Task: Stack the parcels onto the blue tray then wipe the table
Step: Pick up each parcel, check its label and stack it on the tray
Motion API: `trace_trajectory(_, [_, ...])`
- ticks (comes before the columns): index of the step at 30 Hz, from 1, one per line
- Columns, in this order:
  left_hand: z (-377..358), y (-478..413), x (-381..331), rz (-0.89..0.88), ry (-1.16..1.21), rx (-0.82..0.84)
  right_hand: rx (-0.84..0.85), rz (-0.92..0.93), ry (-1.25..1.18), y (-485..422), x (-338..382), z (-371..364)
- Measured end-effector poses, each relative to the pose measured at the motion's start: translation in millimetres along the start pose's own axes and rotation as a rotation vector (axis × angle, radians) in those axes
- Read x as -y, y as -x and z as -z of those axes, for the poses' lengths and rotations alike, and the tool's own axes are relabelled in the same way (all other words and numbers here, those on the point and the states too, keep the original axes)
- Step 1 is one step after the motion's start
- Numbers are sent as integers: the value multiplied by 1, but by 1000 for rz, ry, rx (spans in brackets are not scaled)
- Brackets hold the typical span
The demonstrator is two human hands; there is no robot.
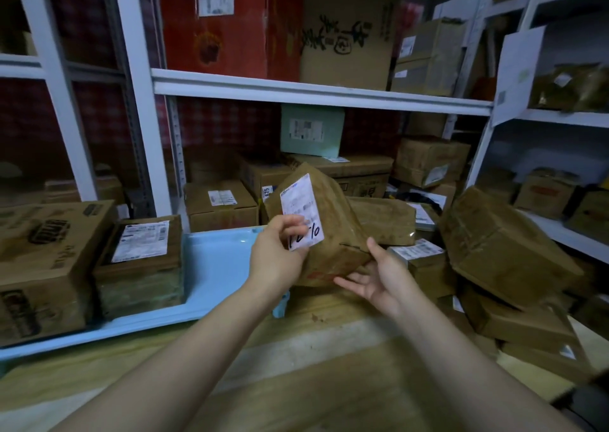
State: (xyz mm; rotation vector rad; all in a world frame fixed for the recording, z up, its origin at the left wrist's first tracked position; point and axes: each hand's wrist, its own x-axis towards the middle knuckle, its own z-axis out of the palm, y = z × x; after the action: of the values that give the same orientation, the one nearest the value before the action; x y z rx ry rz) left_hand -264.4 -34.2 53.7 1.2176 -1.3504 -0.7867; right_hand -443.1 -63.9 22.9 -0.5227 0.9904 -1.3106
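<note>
A brown taped parcel (333,224) with a white label is tilted in the air over the right end of the blue tray (217,266). My left hand (280,253) grips its left side, thumb and fingers on the label. My right hand (379,280) lies open under its lower right corner, fingers straight. Two boxes stand on the tray's left part: a large printed carton (43,266) and a smaller labelled box (141,263). More parcels (504,250) are piled at the right on the wooden table (329,365).
White metal shelving (296,88) full of cartons stands behind the table and along the right wall. A flat brown parcel (382,220) and a small labelled box (425,263) lie just behind my right hand.
</note>
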Motion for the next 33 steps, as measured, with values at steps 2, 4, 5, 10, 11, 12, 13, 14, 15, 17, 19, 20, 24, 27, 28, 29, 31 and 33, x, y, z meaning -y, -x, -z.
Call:
trace_trajectory(2, [-1, 3, -2, -20, -70, -54, 48, 7, -90, 7, 0, 3])
trace_trajectory(4, [1, 4, -5, 68, -98, -67, 77, 13, -163, 12, 3, 5])
trace_trajectory(5, [2, 5, -8, 119, -60, -46, 88, 17, -190, 15, 4, 6])
trace_trajectory(10, [5, 13, -25, 238, 263, 150, 134, 68, -204, 22, 6, 7])
trace_trajectory(11, [4, 13, -25, 234, 269, 158, 127, 69, -205, 23, 6, 8])
trace_trajectory(12, [4, 14, -26, 225, 275, 159, 119, 70, -203, 23, 6, 10])
trace_trajectory(13, [3, 13, -25, 212, 280, 158, 103, 73, -194, 23, 6, 11])
trace_trajectory(14, [3, 14, -26, 201, 284, 159, 85, 75, -178, 23, 7, 13])
trace_trajectory(15, [3, 14, -25, 197, 289, 159, 69, 73, -157, 23, 9, 15])
trace_trajectory(17, [4, 14, -22, 198, 277, 169, 55, 67, -135, 24, 12, 18])
trace_trajectory(19, [4, 13, -18, 194, 247, 185, 60, 65, -136, 25, 14, 22])
trace_trajectory(20, [3, 12, -15, 191, 232, 189, 66, 66, -127, 25, 15, 23])
trace_trajectory(24, [1, 10, -9, 184, 153, 189, 128, 57, 29, 26, 15, 27])
trace_trajectory(27, [1, 4, -1, 149, 21, 124, 185, 6, 95, 25, 13, 33])
trace_trajectory(28, [1, 1, 3, 136, -6, 105, 191, -8, 89, 25, 13, 34])
trace_trajectory(29, [2, -1, 5, 134, -18, 97, 191, -13, 89, 24, 12, 34])
trace_trajectory(31, [4, -3, 6, 145, 12, 123, 188, 2, 106, 25, 11, 32])
trace_trajectory(33, [6, -2, 3, 141, 65, 181, 184, 32, 107, 26, 10, 31])
